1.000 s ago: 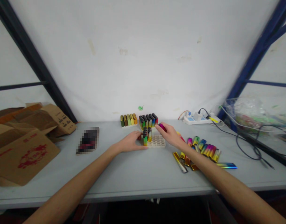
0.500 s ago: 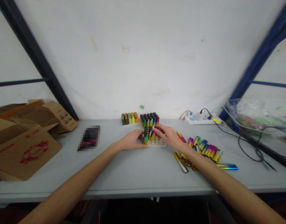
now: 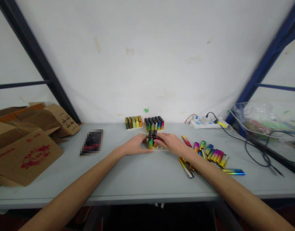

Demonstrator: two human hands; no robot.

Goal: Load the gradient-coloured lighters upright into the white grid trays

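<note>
Both hands meet over a pale tray (image 3: pixel 161 148) near the middle of the desk (image 3: pixel 137 179). On one side, the left hand (image 3: pixel 137 144) curves in a wide C round the tray's left end, thumb to the front and fingers behind; whether it presses on anything I cannot tell. Opposite it, the right hand (image 3: pixel 170 142) has its thumb and fingertips drawn together, and seems to pinch a pink-tinted lighter (image 3: pixel 155 142) among those in the tray, though the fingers hide most of it.

As far as shows, the tray is only part filled: dark-topped upright lighters (image 3: pixel 150 143) stand toward its left side, while pale tray surface shows beneath the right hand. How many places the hand covers is hidden. Behind, near the wall, a packed block of dark-topped lighters (image 3: pixel 154 124) and another of yellow-topped lighters (image 3: pixel 134 122) stand upright in close rows and look finished.

What remains lies to the right: a loose heap of shiny coloured lighters (image 3: pixel 211 151), partly behind the right forearm, with a red-and-yellow lighter (image 3: pixel 186 141) apart from it, nearer the right hand. By that count, the front tray looks well short of full.
</note>
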